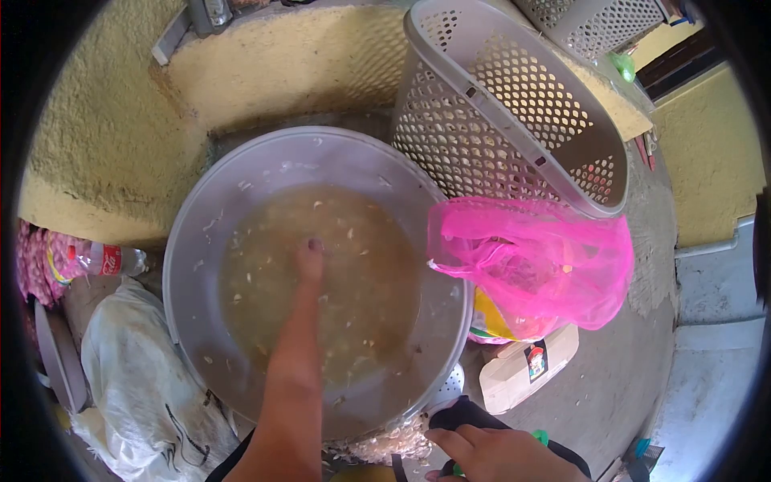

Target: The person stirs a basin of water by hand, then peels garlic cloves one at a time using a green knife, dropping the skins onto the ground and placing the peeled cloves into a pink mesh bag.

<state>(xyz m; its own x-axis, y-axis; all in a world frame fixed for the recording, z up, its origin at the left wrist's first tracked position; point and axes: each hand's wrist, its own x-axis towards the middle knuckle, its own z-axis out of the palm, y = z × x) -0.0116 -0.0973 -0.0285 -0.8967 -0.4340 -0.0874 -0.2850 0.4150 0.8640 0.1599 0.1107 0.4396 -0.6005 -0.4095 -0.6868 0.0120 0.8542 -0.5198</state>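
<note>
My left hand [310, 255] reaches into a large grey basin [197, 185] and is dipped into its cloudy, brownish water [361, 281]. Only one fingertip and the back of the hand show; the other fingers are hidden underwater. Small pale bits, like peelings, float around it and stick to the basin wall. At the lower right, my right hand [474, 451] is by my dark-clothed knee [462, 414], apart from the basin. Its fingers are curled, and bits of a green thing [540, 437] show beside it; what it is I cannot make out.
A tall grey perforated basket [450, 120] stands behind the basin. A pink mesh bag [554, 265] and a carton [522, 373] are on the right. To the left are a white sack [144, 369], a cola bottle [104, 259] and a net of onion-like bulbs [42, 257]. Pale peelings [385, 442] lie in front.
</note>
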